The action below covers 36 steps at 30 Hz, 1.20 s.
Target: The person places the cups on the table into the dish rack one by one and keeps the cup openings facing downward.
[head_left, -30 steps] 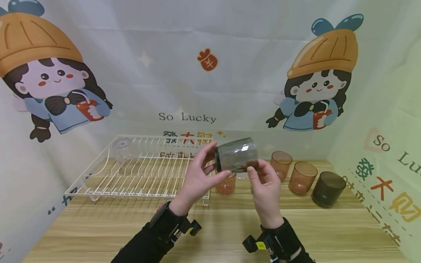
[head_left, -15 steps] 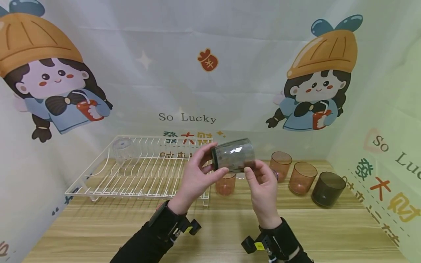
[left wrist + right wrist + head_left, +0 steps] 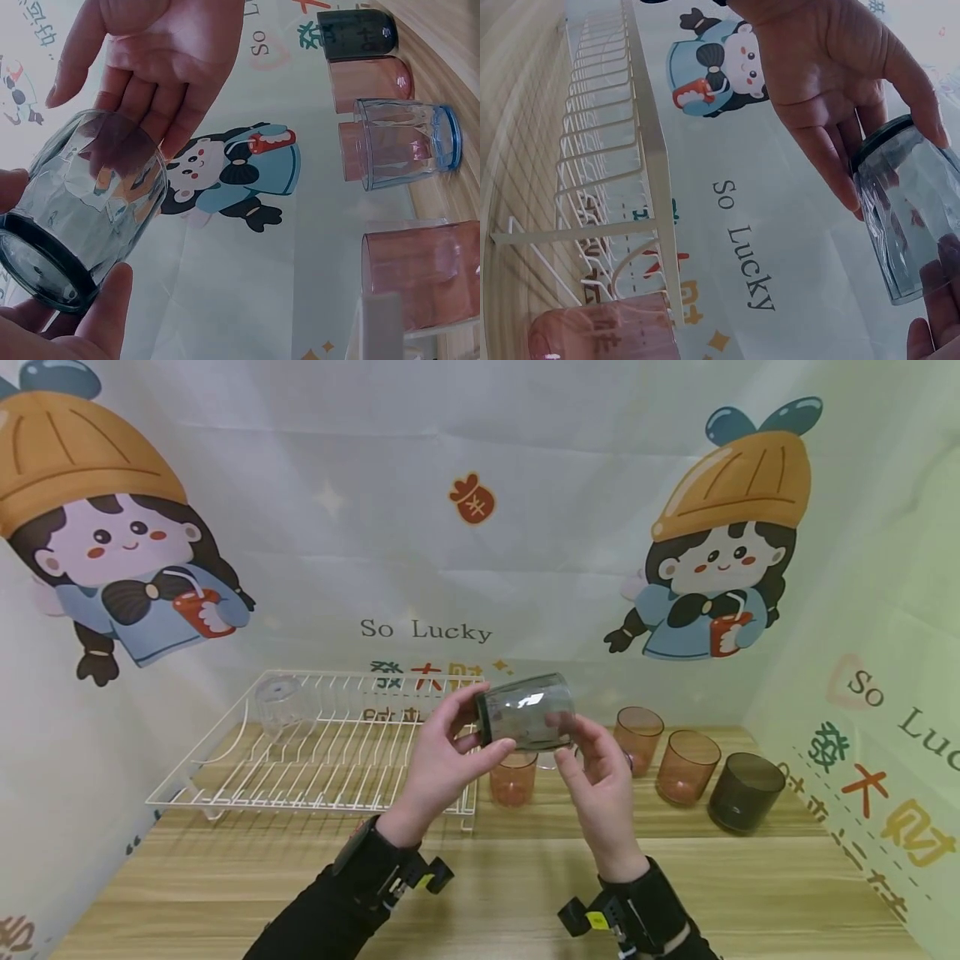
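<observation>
A clear grey drinking glass (image 3: 527, 712) lies tilted on its side in the air, its thick dark base to the left. My left hand (image 3: 442, 756) grips it around the base, thumb below and fingers behind, as the right wrist view also shows. At the rim end is my right hand (image 3: 603, 789); its fingers (image 3: 124, 94) overlap the mouth of the glass, while its thumb stands apart from the wall in the left wrist view.
A white wire dish rack (image 3: 315, 807) stands left, with a clear glass (image 3: 283, 706) upside down in it. Amber glasses (image 3: 687, 768) and a dark glass (image 3: 746, 793) stand right. Another amber glass (image 3: 513, 781) and a clear blue-based glass (image 3: 405, 142) are near the rack.
The grey glass and my left hand have shifted slightly left. My right thumb has come away from the glass, which it touched in the earlier frames.
</observation>
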### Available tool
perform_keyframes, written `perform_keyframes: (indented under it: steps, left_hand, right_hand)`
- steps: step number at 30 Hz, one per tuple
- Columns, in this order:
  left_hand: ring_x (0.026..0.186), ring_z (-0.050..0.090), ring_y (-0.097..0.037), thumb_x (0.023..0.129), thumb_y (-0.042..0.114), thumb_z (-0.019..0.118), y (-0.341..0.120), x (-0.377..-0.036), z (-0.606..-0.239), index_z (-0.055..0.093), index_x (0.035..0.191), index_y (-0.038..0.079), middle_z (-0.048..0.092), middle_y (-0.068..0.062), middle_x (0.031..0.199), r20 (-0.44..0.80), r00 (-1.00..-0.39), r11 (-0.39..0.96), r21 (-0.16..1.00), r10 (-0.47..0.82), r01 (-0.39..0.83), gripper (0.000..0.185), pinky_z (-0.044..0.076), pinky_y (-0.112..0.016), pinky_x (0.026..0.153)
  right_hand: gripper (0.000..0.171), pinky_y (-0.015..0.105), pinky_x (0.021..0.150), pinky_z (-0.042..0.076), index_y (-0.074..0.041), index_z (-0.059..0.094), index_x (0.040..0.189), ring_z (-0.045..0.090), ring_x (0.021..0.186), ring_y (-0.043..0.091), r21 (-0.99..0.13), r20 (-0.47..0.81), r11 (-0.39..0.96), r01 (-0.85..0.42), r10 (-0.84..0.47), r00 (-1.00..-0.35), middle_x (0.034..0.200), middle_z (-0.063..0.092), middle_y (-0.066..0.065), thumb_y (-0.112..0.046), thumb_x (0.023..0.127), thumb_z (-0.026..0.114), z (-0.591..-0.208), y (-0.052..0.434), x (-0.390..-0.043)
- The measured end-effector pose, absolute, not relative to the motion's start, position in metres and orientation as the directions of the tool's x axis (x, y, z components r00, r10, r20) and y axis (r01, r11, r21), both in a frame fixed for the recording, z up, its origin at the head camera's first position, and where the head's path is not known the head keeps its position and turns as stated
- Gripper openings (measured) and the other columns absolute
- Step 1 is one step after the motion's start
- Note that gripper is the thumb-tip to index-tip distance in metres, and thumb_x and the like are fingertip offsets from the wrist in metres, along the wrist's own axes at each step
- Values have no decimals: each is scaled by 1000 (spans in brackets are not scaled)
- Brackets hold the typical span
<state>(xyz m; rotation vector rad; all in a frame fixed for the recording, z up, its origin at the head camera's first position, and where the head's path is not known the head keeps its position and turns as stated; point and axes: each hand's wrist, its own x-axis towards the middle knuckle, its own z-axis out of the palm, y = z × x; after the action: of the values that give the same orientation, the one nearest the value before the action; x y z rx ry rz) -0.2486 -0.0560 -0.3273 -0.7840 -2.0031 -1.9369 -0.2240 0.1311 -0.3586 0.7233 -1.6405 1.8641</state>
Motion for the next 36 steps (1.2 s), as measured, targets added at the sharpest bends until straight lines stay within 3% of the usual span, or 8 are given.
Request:
perform_keyframes:
  steps: [11, 26, 36]
  left_hand:
    - [106, 56, -25, 77, 4, 76, -60, -249, -327, 47, 135, 12, 52, -13, 122, 546, -814, -20, 833, 197, 554, 66, 56, -30, 87]
    - [110, 55, -26, 77, 9, 77, -68, -246, -331, 47, 136, 17, 51, -10, 125, 504, -841, 18, 856, 196, 517, 66, 55, -28, 87]
    - [111, 55, -25, 78, 8, 76, -76, -246, -331, 46, 137, 14, 52, -11, 125, 485, -853, 26, 867, 191, 498, 67, 55, -28, 88]
  right_hand:
    - [46, 21, 108, 36, 6, 43, 133, 45, 128, 13, -737, 674, -32, -675, 36, -738, 129, 55, -4, 7, 89, 55, -362, 139, -224]
    - [53, 24, 111, 31, 4, 42, 135, 43, 130, 14, -669, 743, 31, -743, -21, -669, 135, 53, 9, 12, 85, 56, -369, 151, -228]
    - [53, 23, 111, 30, 5, 42, 136, 42, 130, 15, -662, 748, 52, -748, -24, -663, 136, 51, 13, 12, 85, 56, -372, 158, -228]
